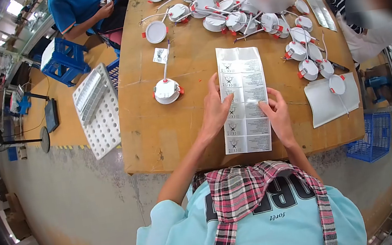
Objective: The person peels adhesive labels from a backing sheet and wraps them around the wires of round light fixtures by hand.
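A long white sheet of printed labels [248, 128] lies in front of me, parted into several sections. My left hand [216, 110] grips its left edge, thumb on top of the print. On the opposite edge, my right hand [278, 112] pinches the sheet the same way. Beyond my left hand, a round white downlight [167, 91] with red clips rests on the table, its wire pointing away from me. Near that wire's end is a small printed label [160, 55]; whether it is stuck to the wire or the table I cannot tell.
A heap of downlights [213, 8] covers the far part of the brown table [178, 139], with more along the right. White sheets [332, 102] lie at right under one lamp. Co-workers sit at far left [74, 9] and right [368, 35]. A blue stool [64, 60] stands left.
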The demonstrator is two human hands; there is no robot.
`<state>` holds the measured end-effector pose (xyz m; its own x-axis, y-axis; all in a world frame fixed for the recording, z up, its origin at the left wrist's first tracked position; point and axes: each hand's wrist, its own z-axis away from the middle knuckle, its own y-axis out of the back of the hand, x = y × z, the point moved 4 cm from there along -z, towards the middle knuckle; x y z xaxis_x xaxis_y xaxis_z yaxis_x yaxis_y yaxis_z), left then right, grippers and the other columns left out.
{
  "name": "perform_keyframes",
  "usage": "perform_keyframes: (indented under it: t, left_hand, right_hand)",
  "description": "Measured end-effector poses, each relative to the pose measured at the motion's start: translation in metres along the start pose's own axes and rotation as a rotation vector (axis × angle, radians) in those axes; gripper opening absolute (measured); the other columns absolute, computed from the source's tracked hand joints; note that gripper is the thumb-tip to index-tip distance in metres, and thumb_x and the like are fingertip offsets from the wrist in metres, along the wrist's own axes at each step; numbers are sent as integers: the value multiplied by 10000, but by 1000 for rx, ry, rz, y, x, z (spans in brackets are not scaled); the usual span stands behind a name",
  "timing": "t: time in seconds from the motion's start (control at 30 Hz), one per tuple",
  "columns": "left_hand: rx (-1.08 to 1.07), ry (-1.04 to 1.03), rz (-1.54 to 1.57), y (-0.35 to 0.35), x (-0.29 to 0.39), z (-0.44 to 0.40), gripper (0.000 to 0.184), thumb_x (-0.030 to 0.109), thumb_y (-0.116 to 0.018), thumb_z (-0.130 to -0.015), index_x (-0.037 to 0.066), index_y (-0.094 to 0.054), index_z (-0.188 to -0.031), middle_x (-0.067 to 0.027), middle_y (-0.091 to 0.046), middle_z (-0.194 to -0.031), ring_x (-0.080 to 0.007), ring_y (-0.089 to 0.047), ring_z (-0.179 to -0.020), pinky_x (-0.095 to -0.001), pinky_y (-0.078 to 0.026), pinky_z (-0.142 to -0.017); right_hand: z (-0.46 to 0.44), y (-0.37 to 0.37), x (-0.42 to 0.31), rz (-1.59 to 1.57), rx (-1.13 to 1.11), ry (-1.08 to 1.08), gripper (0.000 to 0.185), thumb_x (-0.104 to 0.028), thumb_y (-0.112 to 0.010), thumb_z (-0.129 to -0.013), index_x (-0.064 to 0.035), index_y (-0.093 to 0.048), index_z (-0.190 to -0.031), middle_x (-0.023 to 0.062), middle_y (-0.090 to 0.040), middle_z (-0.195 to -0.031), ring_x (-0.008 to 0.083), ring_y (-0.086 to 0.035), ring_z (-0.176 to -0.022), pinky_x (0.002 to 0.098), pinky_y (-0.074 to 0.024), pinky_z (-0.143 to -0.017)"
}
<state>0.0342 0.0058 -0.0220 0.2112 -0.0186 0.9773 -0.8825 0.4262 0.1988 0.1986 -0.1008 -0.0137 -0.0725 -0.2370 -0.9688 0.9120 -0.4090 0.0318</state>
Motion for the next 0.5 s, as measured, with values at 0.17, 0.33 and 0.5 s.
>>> perform_keyframes:
  t: [0.17, 0.33, 0.5]
  left_hand:
    - [0, 1, 31, 2, 0, -2, 713, 13, -613, -856, -27, -213, -1445, -223, -629, -1084, -298, -649, -971, -384, -513, -851]
    - [-54, 76, 81, 5, 2, -1, 755, 68, -638, -875, -23, -180, -1468, -186, -621, -1113, -229, -641, -973, -338, -516, -846]
    - [43, 2, -44, 17, 12, -9, 753, 133, -674, -879, -74, -214, -1439, -199, -618, -1088, -229, -651, -884, -329, -534, -763]
  right_hand:
    - [-6, 11, -3, 86, -34, -5, 456, -53, -598, -915, 47, -400, -1314, 29, -603, -785, 79, -564, -708, 213, -461, -643]
    - [-16, 11, -4, 183, -24, 86, 455, -47, -614, -902, 31, -426, -1309, 16, -577, -741, 73, -536, -665, 224, -454, -635]
    - [-17, 10, -8, 317, 8, 121, 481, -54, -632, -888, 13, -425, -1318, 48, -603, -717, 89, -548, -647, 246, -466, -640]
